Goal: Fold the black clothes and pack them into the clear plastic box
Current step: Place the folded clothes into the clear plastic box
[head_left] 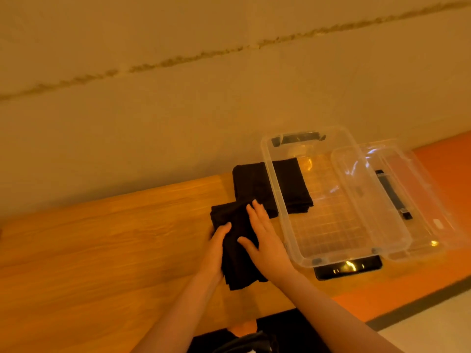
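A folded black garment (238, 261) lies on the wooden table, just left of the clear plastic box (283, 215). My left hand (216, 250) grips its left edge, thumb on top. My right hand (262, 235) rests flat on its right side, fingers spread and pointing away from me. A second folded black garment (293, 189) lies inside the box at its far left end, seen partly through the box wall. The rest of the box floor is bare.
The clear lid (397, 189) lies to the right, overlapping the box's right side. A black latch (348, 268) sticks out at the box's near end. More dark cloth (280, 335) hangs below the table's near edge. A plain wall stands behind the table (102, 250).
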A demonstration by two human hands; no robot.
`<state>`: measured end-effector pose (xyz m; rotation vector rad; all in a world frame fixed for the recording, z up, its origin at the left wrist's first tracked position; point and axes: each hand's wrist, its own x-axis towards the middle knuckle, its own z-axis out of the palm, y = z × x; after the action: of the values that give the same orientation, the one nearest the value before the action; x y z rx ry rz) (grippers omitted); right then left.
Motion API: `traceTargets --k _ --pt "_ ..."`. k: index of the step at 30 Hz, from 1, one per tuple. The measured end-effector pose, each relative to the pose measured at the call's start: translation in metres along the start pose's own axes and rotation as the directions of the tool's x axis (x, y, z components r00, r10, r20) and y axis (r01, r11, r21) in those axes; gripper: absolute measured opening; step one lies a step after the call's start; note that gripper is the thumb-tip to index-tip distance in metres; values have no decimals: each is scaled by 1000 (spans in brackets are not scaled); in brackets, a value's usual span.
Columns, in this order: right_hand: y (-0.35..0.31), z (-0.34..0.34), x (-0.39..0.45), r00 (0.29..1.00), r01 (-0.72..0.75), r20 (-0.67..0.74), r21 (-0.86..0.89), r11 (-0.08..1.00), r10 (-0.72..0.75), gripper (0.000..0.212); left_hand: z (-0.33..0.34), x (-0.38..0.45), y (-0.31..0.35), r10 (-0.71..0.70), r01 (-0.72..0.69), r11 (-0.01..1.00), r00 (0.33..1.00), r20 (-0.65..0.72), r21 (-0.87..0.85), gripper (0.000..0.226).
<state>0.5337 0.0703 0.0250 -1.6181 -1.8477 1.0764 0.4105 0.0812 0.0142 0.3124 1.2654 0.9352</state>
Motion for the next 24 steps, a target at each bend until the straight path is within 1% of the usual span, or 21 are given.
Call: traceTargets --k 2,3,4,5,6,7,8,10,13,15,17,19,21,23,24 --pt "-15 -18 17 997 -18 -69 136 991 28 88 6 -2 25 41 -40 998 999 8 -38 32" --pt "-19 -29 25 995 -51 -74 251 967 71 96 9 -2 37 56 -56 997 998 11 -52 34" --pt "-20 -42 34 992 -100 -38 392 915 124 106 15 -2 50 65 -64 996 998 25 -63 35" --pt "-20 -54 40 984 -167 39 524 835 172 115 22 -3 60 69 -66 996 997 41 -67 34" --pt "-18 -64 45 970 -241 138 628 740 198 123 30 -4 70 74 -70 995 995 66 -66 33" --pt "-16 -75 48 951 -310 233 693 650 205 127 38 -3 77 81 -76 995 992 91 -59 31" --pt "-12 -84 49 933 -358 300 721 593 199 126 47 -2 82 84 -79 996 990 113 -42 31" --pt "-2 -97 51 925 -373 341 730 572 168 111 65 3 90 78 -80 997 987 140 7 34" --pt "19 -110 49 939 -344 292 745 572 184 102 89 18 90 69 -75 996 989 133 45 40" --pt "34 -120 49 942 -334 241 759 560 234 101 107 30 85 78 -88 993 989 126 76 39" --pt "51 -129 51 936 -331 195 766 551 292 102 127 43 77 78 -94 987 989 123 132 43" --pt "68 -139 51 926 -335 160 766 549 343 102 147 57 69 40 -58 979 995 94 196 48" --pt "86 -147 54 914 -335 133 779 530 383 90 167 69 62 -11 -7 972 997 75 236 45" --pt "104 -153 59 902 -337 119 795 505 414 68 184 77 57 -62 44 967 996 67 250 43" --pt "112 -156 62 898 -340 116 794 503 425 61 192 84 54 -79 63 965 996 52 253 44"
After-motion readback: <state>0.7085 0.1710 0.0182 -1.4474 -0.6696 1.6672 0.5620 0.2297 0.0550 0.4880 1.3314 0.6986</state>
